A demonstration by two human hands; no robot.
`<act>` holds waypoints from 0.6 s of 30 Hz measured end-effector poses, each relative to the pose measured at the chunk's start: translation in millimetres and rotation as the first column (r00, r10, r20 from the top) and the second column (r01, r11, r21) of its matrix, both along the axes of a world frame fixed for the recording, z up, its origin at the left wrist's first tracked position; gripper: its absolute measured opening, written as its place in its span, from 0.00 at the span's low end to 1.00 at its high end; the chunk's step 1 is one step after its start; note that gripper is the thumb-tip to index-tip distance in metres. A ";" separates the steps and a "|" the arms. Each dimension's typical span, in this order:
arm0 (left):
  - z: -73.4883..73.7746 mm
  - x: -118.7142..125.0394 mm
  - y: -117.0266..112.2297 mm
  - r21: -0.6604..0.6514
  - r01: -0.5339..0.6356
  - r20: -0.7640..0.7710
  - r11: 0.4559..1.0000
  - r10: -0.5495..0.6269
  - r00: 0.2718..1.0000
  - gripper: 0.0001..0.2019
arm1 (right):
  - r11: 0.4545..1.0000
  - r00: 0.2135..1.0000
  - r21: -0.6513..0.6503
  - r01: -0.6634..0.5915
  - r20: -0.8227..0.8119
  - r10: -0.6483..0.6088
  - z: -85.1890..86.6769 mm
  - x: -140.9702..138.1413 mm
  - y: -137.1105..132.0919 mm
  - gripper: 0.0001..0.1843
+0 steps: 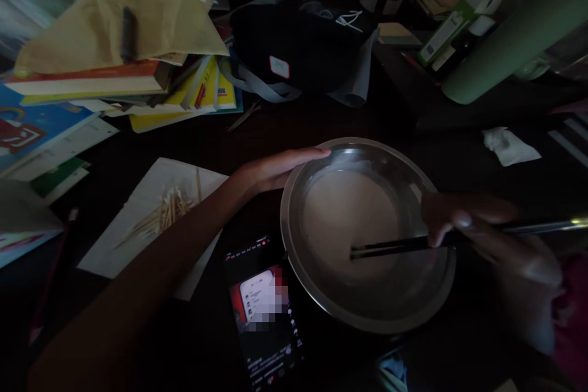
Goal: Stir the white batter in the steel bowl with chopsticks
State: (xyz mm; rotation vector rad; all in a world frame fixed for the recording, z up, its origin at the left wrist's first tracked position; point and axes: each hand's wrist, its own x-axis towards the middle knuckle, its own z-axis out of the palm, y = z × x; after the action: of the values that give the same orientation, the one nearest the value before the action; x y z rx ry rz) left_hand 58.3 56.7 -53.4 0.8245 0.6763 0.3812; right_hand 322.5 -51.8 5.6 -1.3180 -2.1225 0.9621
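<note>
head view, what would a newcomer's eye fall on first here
Probably the shiny metal bowl right of centre, with the left hand at its upper-left rim and the right hand holding dark chopsticks over the pale contents. Next would likely be the lit phone just left of the bowl, then the yellowish sheet atop the books at upper left.

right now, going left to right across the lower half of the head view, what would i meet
Slim pen or pencil → cotton swabs → phone → metal bowl → right hand holding chopsticks → magenta sleeve.
</note>
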 end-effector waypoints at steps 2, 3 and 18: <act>0.3 0.2 -0.2 -0.003 -0.002 0.003 1.000 0.002 1.000 0.14 | 0.999 1.000 -0.025 -0.024 0.017 0.025 -1.4 -5.5 2.0 0.14; -0.2 0.1 0.0 -0.004 0.001 0.012 1.000 -0.001 1.000 0.13 | 1.000 0.999 -0.015 -0.022 0.049 0.022 -2.0 -6.4 3.1 0.11; -4.4 -2.3 1.5 0.025 0.025 0.069 0.999 -0.026 0.997 0.15 | 0.938 0.945 0.162 0.306 0.071 -0.320 4.0 16.2 3.7 0.15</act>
State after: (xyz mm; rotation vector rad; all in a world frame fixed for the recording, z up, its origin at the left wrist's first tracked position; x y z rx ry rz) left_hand 56.0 58.2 -57.8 0.8387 0.5969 0.3939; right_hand 338.7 -48.1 9.6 -1.5909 -1.9284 0.6077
